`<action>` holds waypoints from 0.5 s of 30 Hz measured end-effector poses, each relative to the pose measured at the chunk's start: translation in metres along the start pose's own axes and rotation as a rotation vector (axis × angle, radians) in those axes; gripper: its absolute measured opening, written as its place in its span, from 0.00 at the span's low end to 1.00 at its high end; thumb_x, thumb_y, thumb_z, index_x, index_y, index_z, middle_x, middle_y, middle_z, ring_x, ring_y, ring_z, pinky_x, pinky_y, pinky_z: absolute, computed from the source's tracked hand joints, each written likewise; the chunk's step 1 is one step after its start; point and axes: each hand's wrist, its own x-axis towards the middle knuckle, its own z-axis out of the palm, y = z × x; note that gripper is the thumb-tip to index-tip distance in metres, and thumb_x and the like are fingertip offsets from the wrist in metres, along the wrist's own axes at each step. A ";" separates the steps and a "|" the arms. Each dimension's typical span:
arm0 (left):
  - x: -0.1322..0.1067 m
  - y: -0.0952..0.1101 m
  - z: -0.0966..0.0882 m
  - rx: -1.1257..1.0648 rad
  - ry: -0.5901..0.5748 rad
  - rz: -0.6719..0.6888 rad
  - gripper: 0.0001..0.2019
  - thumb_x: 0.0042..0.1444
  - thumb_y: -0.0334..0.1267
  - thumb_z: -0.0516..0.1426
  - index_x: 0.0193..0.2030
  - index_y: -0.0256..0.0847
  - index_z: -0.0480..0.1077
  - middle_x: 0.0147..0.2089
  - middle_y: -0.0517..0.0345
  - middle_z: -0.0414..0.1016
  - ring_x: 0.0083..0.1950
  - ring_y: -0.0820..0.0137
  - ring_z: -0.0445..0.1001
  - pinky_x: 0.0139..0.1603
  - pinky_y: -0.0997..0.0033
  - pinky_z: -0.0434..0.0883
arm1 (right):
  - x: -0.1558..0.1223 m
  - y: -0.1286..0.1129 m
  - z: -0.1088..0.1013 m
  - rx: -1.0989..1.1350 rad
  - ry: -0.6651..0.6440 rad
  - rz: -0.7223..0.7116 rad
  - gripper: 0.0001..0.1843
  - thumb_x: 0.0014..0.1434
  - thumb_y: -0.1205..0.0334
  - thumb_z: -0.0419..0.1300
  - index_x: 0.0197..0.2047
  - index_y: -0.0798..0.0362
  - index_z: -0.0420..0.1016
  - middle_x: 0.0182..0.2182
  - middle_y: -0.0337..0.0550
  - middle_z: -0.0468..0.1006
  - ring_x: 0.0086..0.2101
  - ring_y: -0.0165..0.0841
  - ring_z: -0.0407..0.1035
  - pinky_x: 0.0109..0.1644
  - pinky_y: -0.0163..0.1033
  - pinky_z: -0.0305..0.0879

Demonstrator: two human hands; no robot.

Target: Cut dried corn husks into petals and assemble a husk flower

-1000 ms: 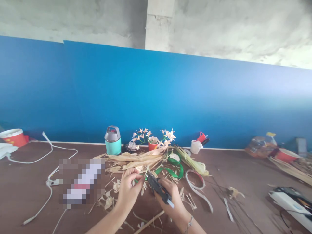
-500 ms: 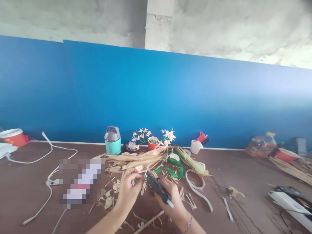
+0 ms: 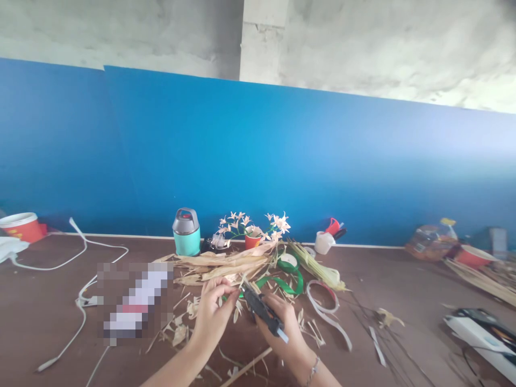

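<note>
Blue partition (image 3: 282,145) behind a brown table (image 3: 403,285), head view. Left hand (image 3: 215,313), fingertips pinched on what looks like a pale strip (image 3: 242,280); right hand (image 3: 284,325), wrapped round a dark glue gun (image 3: 259,306), nose close to the strip, contact unclear. Both lie above husk scraps (image 3: 179,335). Step in hand, apparently: gluing. Next move likely calls for a steady pinch, fingertips clear of the nose.

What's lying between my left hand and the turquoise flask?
In the head view, dried husks lie between your left hand and the turquoise flask.
</note>
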 end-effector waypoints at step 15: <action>0.002 -0.005 -0.009 0.318 -0.029 0.323 0.08 0.57 0.37 0.54 0.32 0.46 0.75 0.40 0.53 0.69 0.44 0.62 0.68 0.43 0.62 0.67 | 0.004 -0.002 -0.002 0.202 0.105 0.191 0.07 0.54 0.62 0.57 0.29 0.56 0.73 0.21 0.38 0.70 0.22 0.30 0.63 0.26 0.33 0.60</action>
